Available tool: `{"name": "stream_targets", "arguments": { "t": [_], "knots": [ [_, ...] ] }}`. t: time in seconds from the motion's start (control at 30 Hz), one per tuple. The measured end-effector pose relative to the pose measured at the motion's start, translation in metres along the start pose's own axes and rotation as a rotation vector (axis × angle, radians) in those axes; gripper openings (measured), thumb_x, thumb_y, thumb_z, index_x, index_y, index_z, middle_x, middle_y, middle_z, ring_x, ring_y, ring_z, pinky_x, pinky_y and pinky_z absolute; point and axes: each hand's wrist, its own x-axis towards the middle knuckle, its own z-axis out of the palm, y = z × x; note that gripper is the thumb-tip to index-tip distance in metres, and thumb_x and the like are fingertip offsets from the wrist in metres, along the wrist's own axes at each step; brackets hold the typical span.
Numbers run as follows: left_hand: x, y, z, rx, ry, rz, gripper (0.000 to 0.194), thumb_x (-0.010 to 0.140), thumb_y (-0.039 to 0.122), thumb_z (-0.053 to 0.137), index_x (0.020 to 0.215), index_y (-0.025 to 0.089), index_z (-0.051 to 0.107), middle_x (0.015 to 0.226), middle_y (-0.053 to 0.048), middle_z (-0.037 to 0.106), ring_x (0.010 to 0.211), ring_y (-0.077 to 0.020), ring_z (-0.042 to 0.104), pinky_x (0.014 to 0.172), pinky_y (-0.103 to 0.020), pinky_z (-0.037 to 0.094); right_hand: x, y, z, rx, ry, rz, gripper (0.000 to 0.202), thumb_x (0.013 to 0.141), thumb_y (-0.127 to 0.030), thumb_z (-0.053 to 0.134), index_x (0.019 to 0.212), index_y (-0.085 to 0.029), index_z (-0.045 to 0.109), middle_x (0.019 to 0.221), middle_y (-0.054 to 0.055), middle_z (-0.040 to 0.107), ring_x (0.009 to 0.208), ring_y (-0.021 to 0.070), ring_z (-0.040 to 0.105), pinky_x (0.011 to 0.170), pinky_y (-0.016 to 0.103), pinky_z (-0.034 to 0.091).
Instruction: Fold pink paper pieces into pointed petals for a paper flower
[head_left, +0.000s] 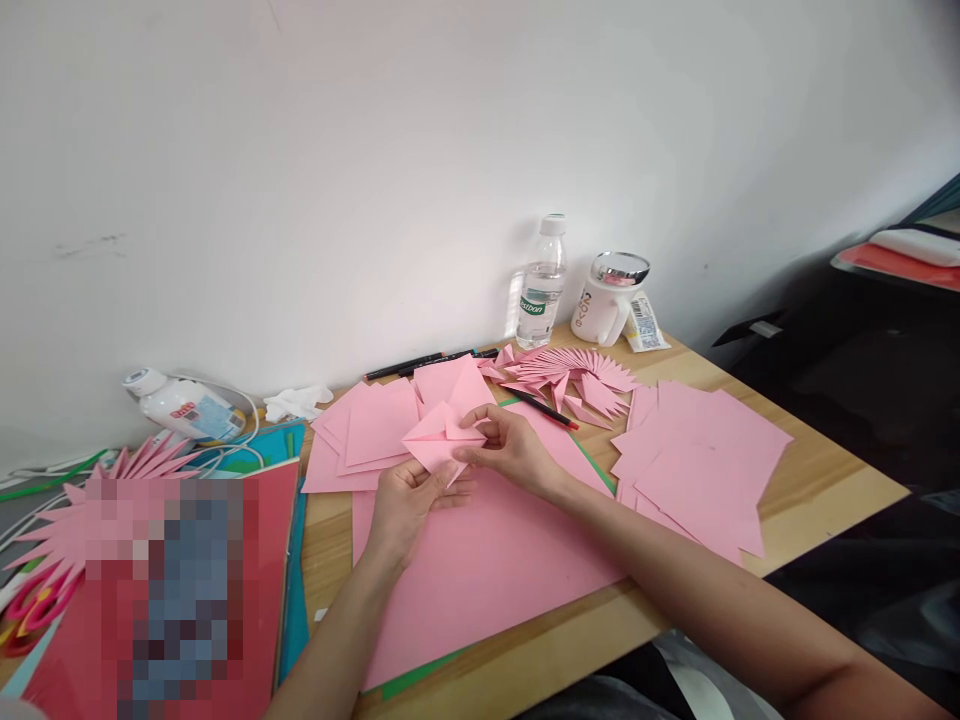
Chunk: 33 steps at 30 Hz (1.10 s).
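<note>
A small folded pink paper [431, 437] is held up between both hands, over a large pink sheet [480, 570] that lies on the wooden table [847, 490]. My left hand [409, 505] pinches its lower edge, thumb in front and other fingers partly behind it. At its right side, my right hand [510, 447] grips the paper between thumb and bent fingers. Loose pink sheets [382, 425] lie just behind and to the left of the hands.
Folded pink pieces [577, 375], a black pen [540, 405], a water bottle [541, 285] and a white mug [604, 300] stand or lie behind. More pink sheets [697, 460] spread rightward. At left are a red folder [262, 560], scissors [37, 600] and a white bottle [184, 405].
</note>
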Motion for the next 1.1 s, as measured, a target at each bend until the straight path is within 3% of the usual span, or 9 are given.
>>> {"name": "stream_targets", "arguments": {
  "t": [0.2, 0.4, 0.63, 1.1],
  "knots": [
    [0.001, 0.0, -0.001, -0.041, 0.008, -0.025, 0.032, 0.061, 0.031, 0.075, 0.084, 0.01, 0.068, 0.073, -0.009, 0.072, 0.07, -0.027, 0.069, 0.066, -0.04, 0.056, -0.001, 0.002, 0.001, -0.062, 0.004, -0.055, 0.034, 0.064, -0.045, 0.069, 0.08, -0.017, 0.059, 0.073, 0.001, 0.059, 0.066, 0.0145, 0.058, 0.06, 0.027, 0.048],
    [0.002, 0.0, 0.0, -0.098, 0.047, -0.025, 0.025, 0.064, 0.034, 0.073, 0.067, 0.011, 0.065, 0.043, 0.0, 0.058, 0.068, -0.0278, 0.069, 0.067, -0.04, 0.056, -0.002, -0.001, 0.003, -0.088, 0.033, -0.062, 0.028, 0.068, -0.042, 0.067, 0.078, -0.016, 0.061, 0.076, 0.003, 0.062, 0.067, 0.0148, 0.058, 0.062, 0.029, 0.049],
    [0.0, 0.0, -0.001, -0.108, 0.0, -0.044, 0.029, 0.065, 0.033, 0.073, 0.077, 0.007, 0.068, 0.07, -0.012, 0.071, 0.071, -0.029, 0.069, 0.069, -0.042, 0.056, -0.001, -0.002, 0.003, -0.06, 0.047, -0.037, 0.023, 0.067, -0.035, 0.066, 0.077, -0.015, 0.06, 0.07, 0.001, 0.063, 0.062, 0.0135, 0.058, 0.06, 0.029, 0.049],
    [0.0, 0.0, -0.003, -0.02, -0.123, -0.065, 0.03, 0.067, 0.029, 0.072, 0.089, 0.009, 0.068, 0.086, -0.015, 0.072, 0.079, -0.0278, 0.068, 0.073, -0.041, 0.055, -0.002, -0.011, -0.002, -0.084, 0.066, 0.015, 0.017, 0.067, -0.025, 0.065, 0.077, -0.012, 0.062, 0.07, 0.001, 0.062, 0.057, 0.01, 0.055, 0.056, 0.025, 0.046]
  ]
}}
